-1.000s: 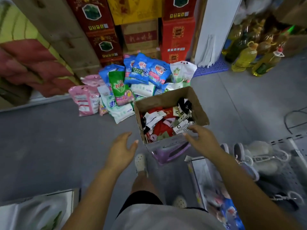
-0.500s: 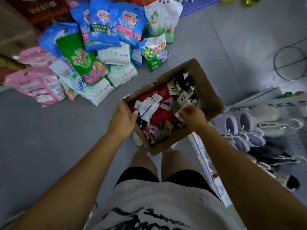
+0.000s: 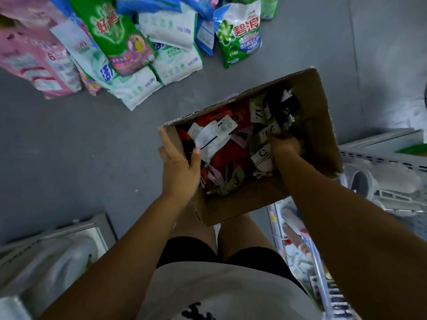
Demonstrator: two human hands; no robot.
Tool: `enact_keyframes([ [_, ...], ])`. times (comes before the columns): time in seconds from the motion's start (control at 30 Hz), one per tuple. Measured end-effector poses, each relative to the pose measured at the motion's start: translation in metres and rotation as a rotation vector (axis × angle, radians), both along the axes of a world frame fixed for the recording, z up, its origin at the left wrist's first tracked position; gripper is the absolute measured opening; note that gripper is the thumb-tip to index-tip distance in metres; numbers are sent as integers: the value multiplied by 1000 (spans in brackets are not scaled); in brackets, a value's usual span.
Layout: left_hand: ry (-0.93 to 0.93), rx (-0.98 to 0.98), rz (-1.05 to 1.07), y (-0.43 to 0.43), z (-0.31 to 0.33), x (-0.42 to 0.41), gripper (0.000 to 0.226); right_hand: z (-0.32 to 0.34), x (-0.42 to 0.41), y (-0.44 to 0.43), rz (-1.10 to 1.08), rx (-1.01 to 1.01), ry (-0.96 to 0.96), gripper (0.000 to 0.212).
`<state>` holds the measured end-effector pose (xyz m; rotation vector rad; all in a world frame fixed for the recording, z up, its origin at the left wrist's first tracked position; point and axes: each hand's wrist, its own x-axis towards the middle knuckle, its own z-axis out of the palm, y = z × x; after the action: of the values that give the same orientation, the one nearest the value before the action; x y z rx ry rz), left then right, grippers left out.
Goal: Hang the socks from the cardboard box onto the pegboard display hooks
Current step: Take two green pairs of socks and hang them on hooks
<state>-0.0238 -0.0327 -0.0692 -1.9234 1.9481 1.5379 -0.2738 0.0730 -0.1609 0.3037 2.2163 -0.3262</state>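
I'm looking straight down past a pale shirt and black shorts at the open brown cardboard box [image 3: 323, 135], which fills the centre of my view and runs skewed toward 1 o'clock. My left grip [image 3: 179, 162] is clamped on the box's 9 o'clock wall, with the thumb hooked over the edge to the inside and the fingers flat along the outside. My right grip [image 3: 284, 144] is down inside the box at about 3 o'clock of its middle, knuckles up and fingers buried in the tangled pile of red, white, black, green and pink socks with paper tags [image 3: 221, 158]. I cannot tell whether it has closed on a pair. All the socks I can see lie in the box, a white one [image 3: 212, 139] just beside my left thumb. On the grey floor [image 3: 69, 146] at 11 to 12 o'clock lies a heap of green, blue, white and pink detergent bags [image 3: 117, 35]. At 3 o'clock, just beside the box, is the white perforated metal display panel [image 3: 379, 158] carrying blurred pale shoes [image 3: 392, 179].
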Motion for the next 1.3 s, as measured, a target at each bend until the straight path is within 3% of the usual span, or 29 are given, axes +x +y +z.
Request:
enact_keyframes([
  [0.07,2,-35,2,1,0,0,96,-2,6,-5,-39,-10,39,48],
  [0.17,7,12,45,2,7,-2,92,19,25,3,-154,-214,124,17],
  [0.23,-33,52,101,3,13,-7,88,44,39,13,-103,-342,143,18],
  [0.33,-106,-215,170,8,33,-16,66,82,50,28,-16,-521,68,17],
  [0.4,-31,-389,107,15,45,-21,51,103,54,34,41,-612,-37,14],
  [0.47,108,-289,-28,23,52,-25,42,121,57,35,39,-695,-175,15],
  [0.57,233,178,-133,33,57,-31,36,134,61,29,38,-781,-351,11],
  [0.6,216,239,-135,35,54,-32,34,134,62,26,39,-790,-396,12],
  [0.7,78,76,-110,36,49,-25,29,121,62,20,66,-751,-444,19],
  [0.83,-92,-220,22,28,53,-6,36,88,54,18,460,-539,-323,35],
  [1.03,-218,-186,40,33,53,16,35,48,58,16,1163,-371,-465,41],
  [1.2,-230,-200,86,49,45,35,43,18,66,16,1427,-244,-371,62],
  [1.3,-220,-177,130,57,45,45,42,9,78,17,1480,-274,-290,79],
])
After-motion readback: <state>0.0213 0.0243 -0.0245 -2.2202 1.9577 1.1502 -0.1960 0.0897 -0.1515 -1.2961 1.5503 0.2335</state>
